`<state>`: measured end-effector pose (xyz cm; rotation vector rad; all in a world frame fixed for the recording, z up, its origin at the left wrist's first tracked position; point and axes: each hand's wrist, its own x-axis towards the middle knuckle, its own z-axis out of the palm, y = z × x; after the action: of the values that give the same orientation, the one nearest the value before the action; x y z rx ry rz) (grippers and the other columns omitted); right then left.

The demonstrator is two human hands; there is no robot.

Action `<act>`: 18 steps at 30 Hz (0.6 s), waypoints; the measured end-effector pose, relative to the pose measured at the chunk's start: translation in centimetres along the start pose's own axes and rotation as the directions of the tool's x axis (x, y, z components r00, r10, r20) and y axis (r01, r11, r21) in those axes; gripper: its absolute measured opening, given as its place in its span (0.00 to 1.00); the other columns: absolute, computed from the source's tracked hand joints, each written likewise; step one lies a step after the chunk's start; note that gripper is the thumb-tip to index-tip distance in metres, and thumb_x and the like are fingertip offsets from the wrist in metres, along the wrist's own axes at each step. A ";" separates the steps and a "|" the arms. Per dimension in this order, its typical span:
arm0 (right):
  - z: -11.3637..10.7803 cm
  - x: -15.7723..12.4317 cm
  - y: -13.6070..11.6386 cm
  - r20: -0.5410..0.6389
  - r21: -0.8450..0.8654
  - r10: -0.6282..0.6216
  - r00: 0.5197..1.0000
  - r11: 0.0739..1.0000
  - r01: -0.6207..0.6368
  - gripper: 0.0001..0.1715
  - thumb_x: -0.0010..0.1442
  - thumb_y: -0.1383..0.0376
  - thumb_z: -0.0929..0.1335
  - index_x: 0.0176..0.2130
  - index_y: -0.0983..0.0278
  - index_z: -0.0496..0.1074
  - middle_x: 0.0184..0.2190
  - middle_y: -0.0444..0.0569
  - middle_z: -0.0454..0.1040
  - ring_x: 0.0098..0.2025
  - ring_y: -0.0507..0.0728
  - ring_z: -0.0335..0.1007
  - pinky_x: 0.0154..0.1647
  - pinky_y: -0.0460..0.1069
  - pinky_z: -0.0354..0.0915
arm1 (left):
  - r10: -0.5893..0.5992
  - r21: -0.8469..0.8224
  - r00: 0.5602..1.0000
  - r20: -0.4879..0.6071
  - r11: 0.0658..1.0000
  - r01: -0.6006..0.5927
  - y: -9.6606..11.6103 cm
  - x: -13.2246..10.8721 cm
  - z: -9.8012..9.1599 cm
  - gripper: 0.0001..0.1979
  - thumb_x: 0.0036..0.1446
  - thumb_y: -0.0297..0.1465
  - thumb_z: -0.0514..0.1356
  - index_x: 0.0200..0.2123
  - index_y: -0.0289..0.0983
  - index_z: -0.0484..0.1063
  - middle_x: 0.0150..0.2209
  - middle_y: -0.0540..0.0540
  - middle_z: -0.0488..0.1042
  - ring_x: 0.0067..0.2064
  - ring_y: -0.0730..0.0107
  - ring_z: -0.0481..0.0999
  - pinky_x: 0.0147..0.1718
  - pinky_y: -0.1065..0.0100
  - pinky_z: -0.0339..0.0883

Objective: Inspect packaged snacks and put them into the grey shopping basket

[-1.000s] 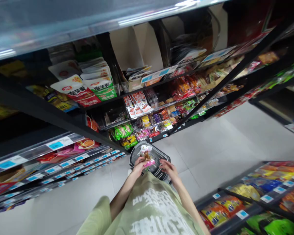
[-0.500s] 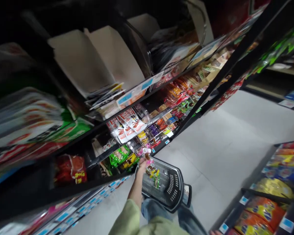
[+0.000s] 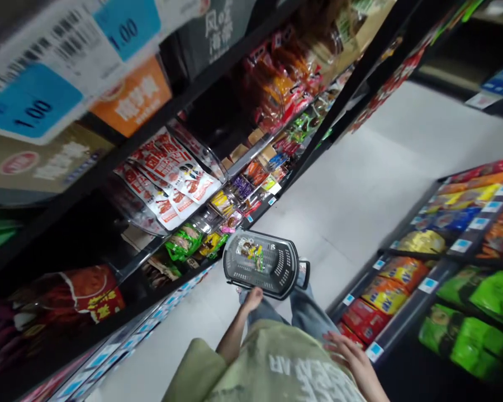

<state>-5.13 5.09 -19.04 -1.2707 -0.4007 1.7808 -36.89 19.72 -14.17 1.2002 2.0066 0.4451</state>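
A grey shopping basket point(image 3: 276, 290) with perforated walls is in front of my legs, its black handle point(image 3: 307, 274) sticking out at the right. Several small snack packets point(image 3: 254, 254) in yellow, green and brown lie inside it. Just by the near rim is my left hand point(image 3: 252, 299); its fingers look bunched and small, and I cannot tell whether they hold anything. My right hand point(image 3: 346, 349) is at my right side, fingers stretched out, with nothing in it. It is nearest to the low shelf of red packs point(image 3: 365, 319).
At the left, a tilted-looking shelf holds white-and-red snack pouches point(image 3: 171, 178), green packets point(image 3: 184, 241) and a red bag point(image 3: 88, 293). Blue price labels point(image 3: 37, 103) hang close at upper left. Green bags point(image 3: 480, 346) fill the right shelf. Pale floor point(image 3: 339, 206) runs between.
My left hand has drawn back from over the basket's far-left end to its near rim. My right hand has come more fully into view. The view has shifted closer to the price labels.
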 end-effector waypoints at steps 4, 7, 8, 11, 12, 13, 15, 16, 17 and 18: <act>-1.3 2.1 -0.5 -0.030 -0.066 -0.025 0.999 0.998 0.022 0.33 0.43 0.43 0.74 0.41 0.62 0.79 0.45 0.57 0.81 0.44 0.67 0.79 0.43 0.55 0.74 | -0.084 0.063 0.996 0.035 0.995 0.082 -2.3 -3.0 2.3 0.09 0.66 0.38 0.59 0.37 0.40 0.75 0.40 0.44 0.78 0.44 0.67 0.78 0.50 0.61 0.71; -2.5 3.6 0.0 -0.063 -0.107 -0.006 0.998 0.994 -0.001 0.32 0.40 0.44 0.74 0.38 0.62 0.78 0.43 0.58 0.82 0.43 0.68 0.79 0.41 0.55 0.73 | -0.120 0.072 0.992 0.021 0.990 0.119 -1.4 -1.4 1.0 0.13 0.67 0.38 0.57 0.43 0.34 0.73 0.39 0.45 0.77 0.39 0.69 0.78 0.43 0.61 0.74; -2.9 4.1 0.2 -0.076 -0.126 0.002 0.997 0.992 -0.012 0.31 0.39 0.44 0.74 0.37 0.62 0.78 0.42 0.58 0.82 0.43 0.68 0.79 0.41 0.55 0.73 | -0.129 0.083 0.991 0.023 0.988 0.126 -0.9 -0.5 0.3 0.14 0.67 0.38 0.57 0.43 0.33 0.73 0.37 0.46 0.77 0.37 0.69 0.78 0.41 0.62 0.74; -4.1 5.3 0.7 -0.125 -0.209 0.030 0.992 0.976 -0.056 0.31 0.36 0.44 0.73 0.34 0.63 0.79 0.39 0.58 0.82 0.44 0.70 0.78 0.40 0.55 0.73 | -0.122 0.136 0.993 0.002 0.983 0.120 1.0 2.5 -1.9 0.12 0.66 0.38 0.59 0.36 0.34 0.74 0.35 0.47 0.76 0.37 0.69 0.76 0.40 0.65 0.73; -4.4 5.6 0.8 -0.147 -0.240 0.026 0.989 0.969 -0.061 0.31 0.36 0.43 0.72 0.33 0.64 0.79 0.39 0.58 0.82 0.44 0.70 0.78 0.42 0.56 0.72 | -0.109 0.150 0.994 -0.010 0.983 0.110 1.7 3.6 -2.6 0.12 0.65 0.38 0.60 0.36 0.34 0.74 0.36 0.48 0.76 0.37 0.69 0.76 0.40 0.65 0.73; -4.7 5.8 1.0 -0.170 -0.273 0.011 0.985 0.960 -0.057 0.32 0.36 0.43 0.72 0.32 0.64 0.79 0.39 0.59 0.82 0.46 0.71 0.78 0.44 0.57 0.72 | -0.094 0.159 0.995 -0.027 0.983 0.097 2.5 4.7 -3.1 0.11 0.65 0.37 0.61 0.37 0.34 0.74 0.37 0.47 0.76 0.38 0.69 0.76 0.41 0.64 0.73; -5.3 5.8 1.6 -0.212 -0.349 -0.039 0.976 0.936 -0.039 0.33 0.38 0.41 0.70 0.32 0.64 0.79 0.42 0.60 0.81 0.50 0.73 0.75 0.53 0.59 0.69 | -0.054 0.166 0.996 -0.065 0.984 0.064 3.9 7.0 -4.0 0.11 0.64 0.37 0.61 0.40 0.33 0.74 0.39 0.46 0.76 0.40 0.68 0.76 0.43 0.62 0.73; -5.6 5.6 2.1 -0.231 -0.390 -0.064 0.971 0.920 -0.032 0.33 0.40 0.40 0.69 0.34 0.63 0.79 0.44 0.60 0.81 0.53 0.74 0.74 0.57 0.60 0.66 | -0.031 0.167 0.996 -0.087 0.985 0.045 4.6 8.2 -4.2 0.11 0.64 0.36 0.61 0.42 0.33 0.74 0.40 0.46 0.77 0.41 0.67 0.76 0.44 0.61 0.72; -5.9 5.3 2.7 -0.243 -0.427 -0.078 0.967 0.904 -0.035 0.34 0.42 0.39 0.68 0.36 0.63 0.79 0.45 0.59 0.80 0.55 0.75 0.72 0.61 0.61 0.63 | -0.009 0.169 0.994 -0.110 0.985 0.028 5.1 9.4 -4.4 0.11 0.64 0.35 0.61 0.43 0.33 0.74 0.41 0.45 0.77 0.42 0.67 0.77 0.45 0.60 0.72; -6.1 5.1 3.4 -0.251 -0.457 -0.076 0.965 0.888 -0.049 0.35 0.46 0.39 0.67 0.39 0.62 0.80 0.48 0.58 0.80 0.57 0.75 0.71 0.63 0.62 0.61 | 0.008 0.173 0.991 -0.134 0.985 0.016 5.4 10.7 -4.3 0.10 0.64 0.34 0.61 0.44 0.33 0.74 0.41 0.45 0.78 0.43 0.66 0.77 0.46 0.60 0.72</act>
<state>-1.77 5.90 -26.99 -1.8073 -0.7073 1.5215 -39.84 32.00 -12.44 1.3012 2.2006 0.3630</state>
